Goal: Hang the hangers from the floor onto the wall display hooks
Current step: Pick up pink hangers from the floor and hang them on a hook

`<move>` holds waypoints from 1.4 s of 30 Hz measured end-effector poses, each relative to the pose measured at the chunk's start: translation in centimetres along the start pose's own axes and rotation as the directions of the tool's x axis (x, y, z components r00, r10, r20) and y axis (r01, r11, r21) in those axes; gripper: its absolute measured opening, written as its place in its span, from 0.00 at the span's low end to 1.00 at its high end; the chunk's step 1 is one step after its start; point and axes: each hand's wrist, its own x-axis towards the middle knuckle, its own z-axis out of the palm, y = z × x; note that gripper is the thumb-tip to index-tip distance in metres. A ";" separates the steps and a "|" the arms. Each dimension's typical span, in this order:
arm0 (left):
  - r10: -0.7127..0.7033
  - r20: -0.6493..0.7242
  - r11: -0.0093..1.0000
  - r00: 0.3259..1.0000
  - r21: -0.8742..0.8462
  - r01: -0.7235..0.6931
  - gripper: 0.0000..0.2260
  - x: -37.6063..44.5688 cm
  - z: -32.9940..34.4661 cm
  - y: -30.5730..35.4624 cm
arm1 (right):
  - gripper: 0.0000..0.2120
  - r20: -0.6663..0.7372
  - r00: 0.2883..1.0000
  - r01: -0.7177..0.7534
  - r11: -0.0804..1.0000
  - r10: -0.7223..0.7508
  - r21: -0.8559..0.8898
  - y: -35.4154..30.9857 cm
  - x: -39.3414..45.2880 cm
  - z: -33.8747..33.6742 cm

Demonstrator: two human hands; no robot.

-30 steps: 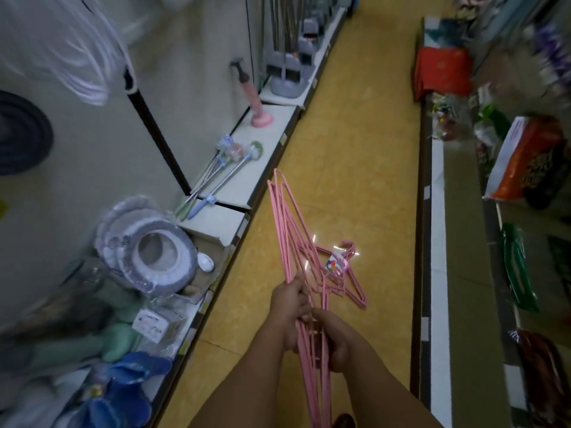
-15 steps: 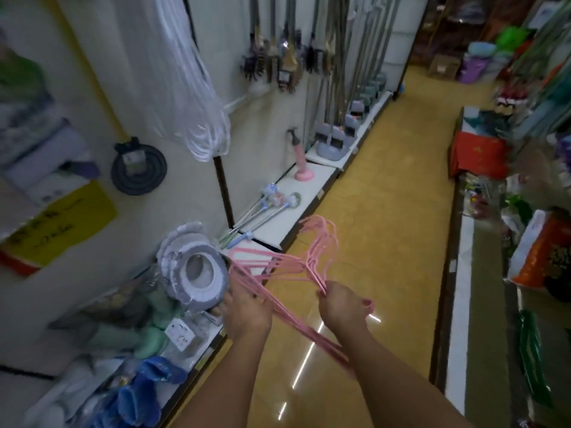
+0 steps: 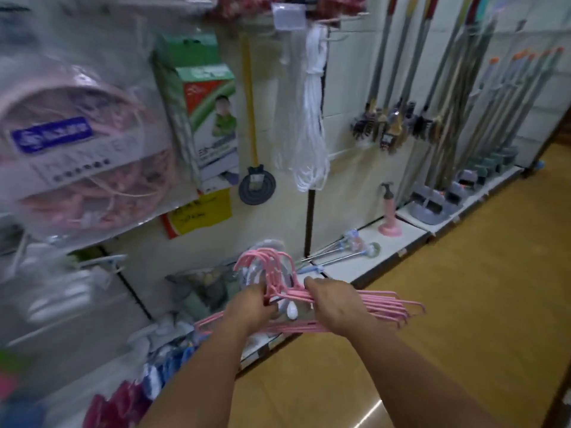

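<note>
1. Together, we hold the bundle of pink hangers (image 3: 380, 307) off the floor, level in front of us and facing the wall display.
2. Our left hand (image 3: 251, 305) has its grip clenched around the necks just below the curved hooks, which we judge keeps those hooks bunched and upright for threading onto a peg.
3. Our right hand (image 3: 335, 304) grasps the shoulder bars from above, steadying the fanned-out ends.
4. Around us hang a white cord bundle (image 3: 312, 118), a green boxed item (image 3: 204, 109) and bagged pink goods (image 3: 83, 143); mops (image 3: 448, 97) stand further right.
5. These packed goods crowd the wall hooks (image 3: 346, 18) overhead, so a free peg looks hard to reach.
</note>
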 end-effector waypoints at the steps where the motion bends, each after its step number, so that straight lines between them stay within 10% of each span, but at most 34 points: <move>1: -0.017 -0.021 1.000 1.000 -0.005 0.017 0.11 -0.8 0.1 -0.7 | 0.18 0.011 0.999 0.039 0.999 -0.039 0.010 -1.0 0.4 0.3; 13: -0.350 -0.221 0.937 0.910 -0.062 0.345 0.10 -9.5 -3.1 -10.0 | 0.25 0.092 0.914 0.378 0.913 -0.394 0.153 -18.1 3.4 1.9; 20: -0.521 -0.334 0.851 0.785 -0.135 0.507 0.11 -18.3 -7.3 -19.6 | 0.17 0.085 0.913 0.402 0.915 -0.398 -0.033 -28.8 4.3 2.5; 42: -0.835 -0.375 0.502 0.403 -0.219 0.836 0.12 -46.2 -16.3 -48.8 | 0.13 0.117 0.692 0.703 0.702 -0.712 0.115 -70.9 -0.8 3.2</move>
